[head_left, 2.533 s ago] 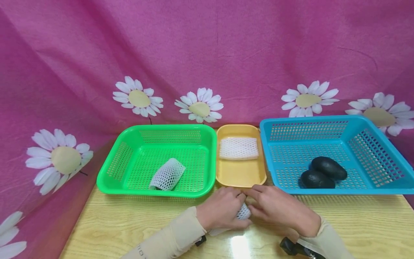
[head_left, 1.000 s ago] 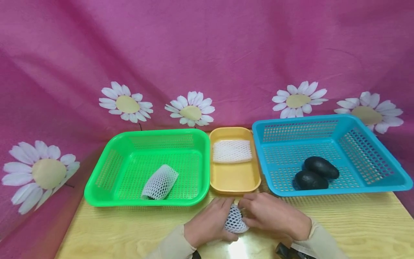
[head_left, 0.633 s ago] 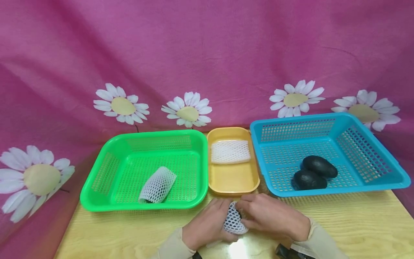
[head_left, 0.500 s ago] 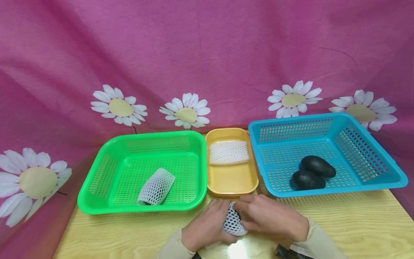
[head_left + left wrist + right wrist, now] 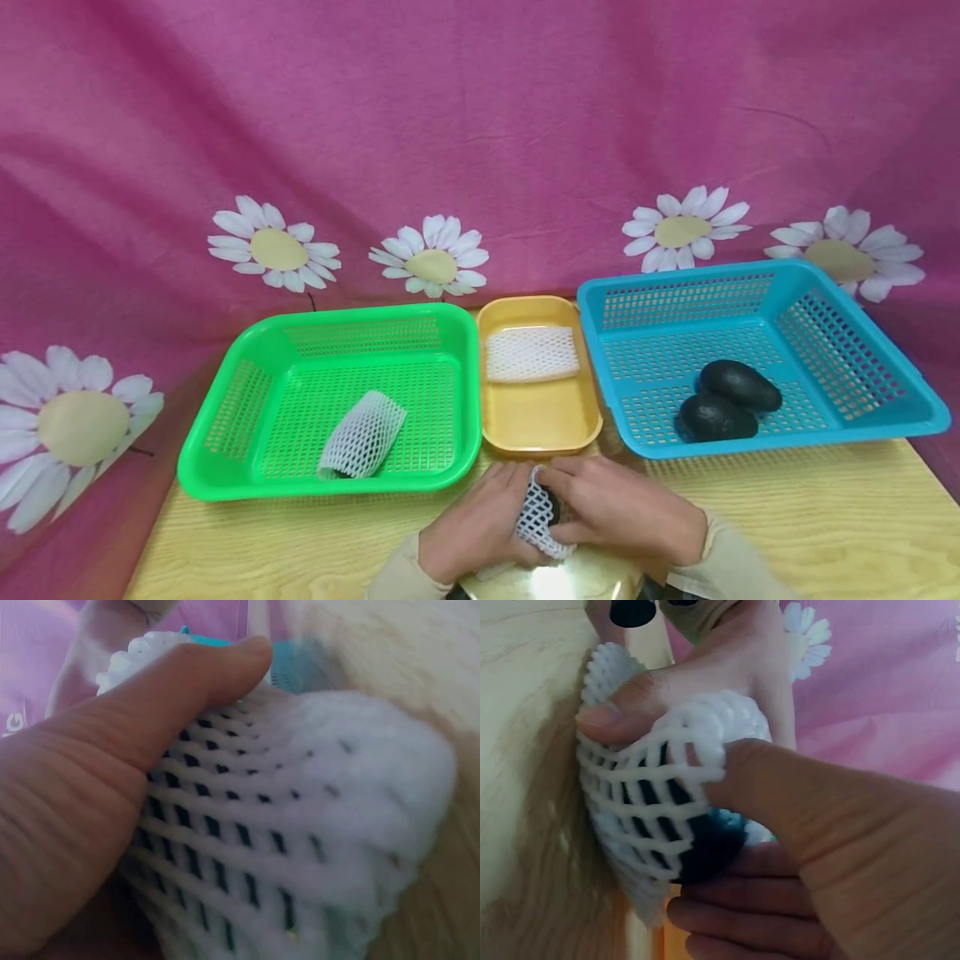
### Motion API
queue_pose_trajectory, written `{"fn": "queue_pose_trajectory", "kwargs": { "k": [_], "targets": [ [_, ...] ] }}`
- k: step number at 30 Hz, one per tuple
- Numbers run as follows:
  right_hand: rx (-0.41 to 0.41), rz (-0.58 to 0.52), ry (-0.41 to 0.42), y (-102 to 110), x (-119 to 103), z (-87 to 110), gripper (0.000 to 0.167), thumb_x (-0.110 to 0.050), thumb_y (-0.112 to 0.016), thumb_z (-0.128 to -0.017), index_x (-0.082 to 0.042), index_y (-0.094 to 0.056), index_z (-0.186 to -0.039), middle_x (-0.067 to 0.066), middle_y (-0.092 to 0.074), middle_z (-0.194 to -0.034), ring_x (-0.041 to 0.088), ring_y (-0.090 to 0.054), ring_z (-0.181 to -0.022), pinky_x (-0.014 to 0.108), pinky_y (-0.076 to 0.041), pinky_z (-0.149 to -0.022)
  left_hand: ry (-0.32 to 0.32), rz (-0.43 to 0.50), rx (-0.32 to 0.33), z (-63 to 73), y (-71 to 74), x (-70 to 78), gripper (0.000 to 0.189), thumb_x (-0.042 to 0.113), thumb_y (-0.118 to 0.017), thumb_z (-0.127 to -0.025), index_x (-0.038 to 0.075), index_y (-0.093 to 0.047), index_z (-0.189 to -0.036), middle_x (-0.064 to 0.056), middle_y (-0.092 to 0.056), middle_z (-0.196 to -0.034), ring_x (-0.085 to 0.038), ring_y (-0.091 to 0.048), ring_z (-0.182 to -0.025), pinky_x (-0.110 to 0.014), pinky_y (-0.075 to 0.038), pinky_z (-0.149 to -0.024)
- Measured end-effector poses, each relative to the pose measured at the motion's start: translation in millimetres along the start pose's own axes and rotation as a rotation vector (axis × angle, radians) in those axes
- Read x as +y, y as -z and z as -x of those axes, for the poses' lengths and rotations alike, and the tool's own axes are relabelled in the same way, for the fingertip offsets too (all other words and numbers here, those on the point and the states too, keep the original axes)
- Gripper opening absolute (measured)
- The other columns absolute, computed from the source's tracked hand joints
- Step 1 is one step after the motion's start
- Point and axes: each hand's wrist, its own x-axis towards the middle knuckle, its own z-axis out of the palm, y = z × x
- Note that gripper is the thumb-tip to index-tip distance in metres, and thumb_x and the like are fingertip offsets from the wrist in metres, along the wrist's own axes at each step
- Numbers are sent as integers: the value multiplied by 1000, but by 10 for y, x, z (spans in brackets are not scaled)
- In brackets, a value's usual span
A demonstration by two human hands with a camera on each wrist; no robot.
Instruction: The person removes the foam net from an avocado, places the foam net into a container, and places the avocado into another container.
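A dark avocado, partly inside a white foam net sleeve, is between both hands at the table's front. My left hand grips the sleeved avocado, its thumb lying across the mesh in the left wrist view. With the thumb hooked under the sleeve's edge, my right hand pinches the net. The bare dark end of the avocado shows beneath that edge in the right wrist view, with the right fingers below it. Part of the avocado stays hidden by the hands.
A green basket on the left contains another sleeved item. In the middle, a yellow tray has a flat foam net in it. Two avocados lie in the blue basket at right. Behind hangs a pink flowered cloth.
The sleeve's edge has been pulled aside, and the avocado's dark surface now shows between the hands. Both hands stay near the same place; the head view has shifted slightly.
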Motion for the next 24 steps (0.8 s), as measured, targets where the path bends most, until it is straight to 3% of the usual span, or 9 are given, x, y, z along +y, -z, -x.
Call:
{"fn": "queue_pose_trajectory", "kwargs": {
  "k": [6,12,24],
  "targets": [
    [-6,-32,-18,-44,-3,-18,25,-32,-78,-85,-21,-61,-100,-17,-57,-83,-6,-48,-69,9,-42,-61,21,-9,-42,3,11,-9,102,52,-90,-72,5,-44,-148,-3,-62,-134,-16,-58,-124,-30,-47,-114],
    [-46,-107,-47,-45,11,-22,26,-29,-78,-84,-23,-57,-98,-18,-54,-78,-7,-48,-65,9,-41,-56,19,19,-50,-8,37,-15,102,51,-90,-72,5,-43,-149,-3,-61,-134,-16,-57,-125,-30,-47,-114],
    [-64,-82,-38,-48,24,-23,32,-32,-79,-81,-25,-54,-99,-20,-51,-78,-6,-48,-66,13,-43,-59,0,102,-58,6,62,-35,108,50,-91,-73,4,-37,-154,-5,-57,-143,-18,-55,-134,-34,-44,-119]
  ]
}}
